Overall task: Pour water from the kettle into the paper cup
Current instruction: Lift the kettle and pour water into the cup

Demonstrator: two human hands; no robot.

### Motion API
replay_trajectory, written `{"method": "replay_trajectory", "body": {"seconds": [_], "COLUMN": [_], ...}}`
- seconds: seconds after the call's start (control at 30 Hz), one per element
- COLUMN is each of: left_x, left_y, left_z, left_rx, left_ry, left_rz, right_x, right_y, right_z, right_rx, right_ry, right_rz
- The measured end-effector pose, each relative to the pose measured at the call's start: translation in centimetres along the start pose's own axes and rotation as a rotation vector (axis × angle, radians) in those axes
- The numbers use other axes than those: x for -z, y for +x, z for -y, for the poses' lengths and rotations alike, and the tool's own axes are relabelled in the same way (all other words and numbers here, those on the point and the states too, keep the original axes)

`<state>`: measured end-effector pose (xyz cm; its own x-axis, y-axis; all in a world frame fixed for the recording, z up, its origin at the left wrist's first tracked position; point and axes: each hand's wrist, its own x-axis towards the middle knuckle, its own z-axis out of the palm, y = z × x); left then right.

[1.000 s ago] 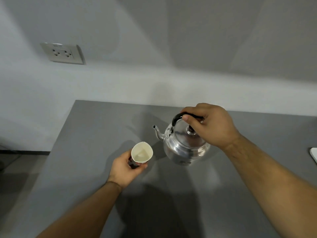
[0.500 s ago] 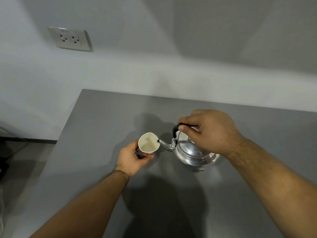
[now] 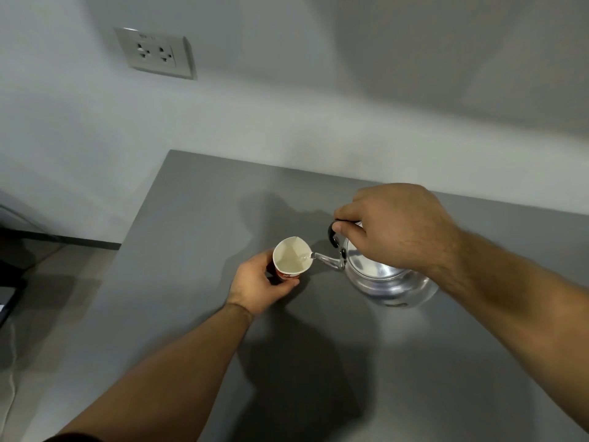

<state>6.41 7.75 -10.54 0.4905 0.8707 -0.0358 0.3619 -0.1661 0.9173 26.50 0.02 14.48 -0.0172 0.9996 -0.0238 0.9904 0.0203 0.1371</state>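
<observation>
Tilting kettle (image 3: 390, 279) w/ right hand (image 3: 395, 224), spout over paper cup (image 3: 291, 258).

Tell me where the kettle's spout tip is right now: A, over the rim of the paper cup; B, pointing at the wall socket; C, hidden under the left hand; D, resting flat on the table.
A: the kettle is tilted by the right hand so its spout tip meets the rim of the paper cup held by the left hand.

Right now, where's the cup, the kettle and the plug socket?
cup (image 3: 291, 258), head view, on its white inside wall.
kettle (image 3: 395, 287), head view, on its shiny metal body.
socket (image 3: 155, 53), head view, on its faceplate between the two outlets.
</observation>
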Motion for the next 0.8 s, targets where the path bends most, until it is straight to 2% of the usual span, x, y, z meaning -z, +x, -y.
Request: {"method": "replay_trajectory", "body": {"seconds": [0.8], "left_x": [0.3], "left_y": [-0.1], "left_z": [-0.7], "left_rx": [-0.007], "left_ry": [0.115], "left_rz": [0.0], "right_x": [2.2], "right_y": [2.3], "right_z": [2.7], "right_rx": [0.123], "right_ry": [-0.185], "right_rz": [0.124]}}
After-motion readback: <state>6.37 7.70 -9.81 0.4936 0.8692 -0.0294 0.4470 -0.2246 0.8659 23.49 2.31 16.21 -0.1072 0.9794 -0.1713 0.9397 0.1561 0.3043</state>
